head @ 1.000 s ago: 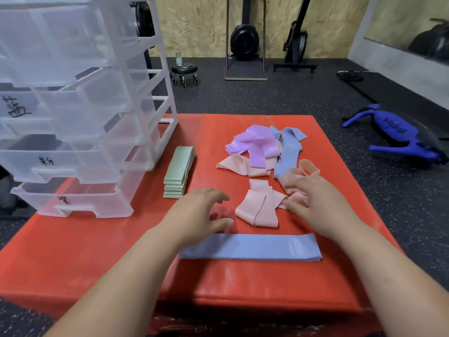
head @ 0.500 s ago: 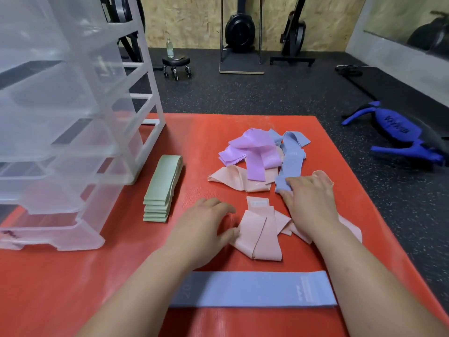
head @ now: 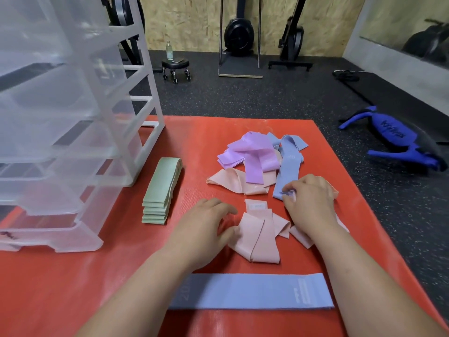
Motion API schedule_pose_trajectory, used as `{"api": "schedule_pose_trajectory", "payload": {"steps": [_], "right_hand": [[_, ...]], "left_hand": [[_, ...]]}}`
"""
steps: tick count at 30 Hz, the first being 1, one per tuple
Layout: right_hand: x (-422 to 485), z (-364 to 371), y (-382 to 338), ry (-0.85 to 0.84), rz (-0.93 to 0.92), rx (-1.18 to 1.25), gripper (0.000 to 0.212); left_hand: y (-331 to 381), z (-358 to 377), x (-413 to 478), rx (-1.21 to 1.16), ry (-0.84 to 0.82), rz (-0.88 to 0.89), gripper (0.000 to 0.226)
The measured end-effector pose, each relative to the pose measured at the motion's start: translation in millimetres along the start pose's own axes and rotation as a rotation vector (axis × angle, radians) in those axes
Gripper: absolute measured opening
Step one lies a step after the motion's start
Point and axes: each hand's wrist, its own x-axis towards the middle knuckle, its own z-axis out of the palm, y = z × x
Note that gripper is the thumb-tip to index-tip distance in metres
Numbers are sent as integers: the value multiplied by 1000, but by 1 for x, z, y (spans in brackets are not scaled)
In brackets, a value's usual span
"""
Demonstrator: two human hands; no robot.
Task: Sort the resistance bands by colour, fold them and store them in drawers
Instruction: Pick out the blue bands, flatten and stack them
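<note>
Early-to-middle stage, by my reading. Green bands [head: 161,190] are done as far as folding goes: one neat stack on the red tabletop [head: 60,288], just beside the drawer unit [head: 73,142], not yet put inside. One flat blue band [head: 252,291] lies stretched out along the near edge, unfolded. The rest is a mixed heap: purple bands [head: 252,154], a heaped blue band [head: 289,166], and pink bands [head: 257,234] nearest the hands. So blue, purple and pink all need sorting and folding, and nothing shows in the drawers (the plastic is cloudy, so contents are hard to judge).

Left hand [head: 204,229] rests loosely on the tabletop with relaxed fingers, gripping nothing, its thumb side touching the edge of the pink bands. Right hand [head: 311,205] has its fingers curled onto the near end of the heaped blue band and seems to pinch it.

Writing:
- The flat blue band has pale print at its right end and faint digits at its left, both too small to read.
- A white tag [head: 256,206] on a pink band is illegible.
- A dark handwritten mark [head: 8,235] on the lowest drawer front is cut off.
- The blue bag [head: 393,139] on the floor carries lettering, unreadable.
</note>
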Motion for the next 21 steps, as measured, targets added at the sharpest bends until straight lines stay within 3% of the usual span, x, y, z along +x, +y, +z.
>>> {"api": "schedule_pose_trajectory", "payload": {"steps": [4,9,11,17,21], "right_hand": [[4,-21,-1,29,-1,85,6],[-10,-25,-3,-218,-11,71,48],[-15,-24,-3,-146,-41,66,46],[-8,-68,-21,329,-167,336,15],[-14,-96,-43,191,-167,727,26]], "left_hand": [[2,-6,-1,-33,17,-22,36],[8,-6,-3,-24,16,-24,35],[9,-5,-3,-21,17,-14,34],[8,-6,0,-69,61,-5,33],[12,-8,4,-169,148,4,39]]}}
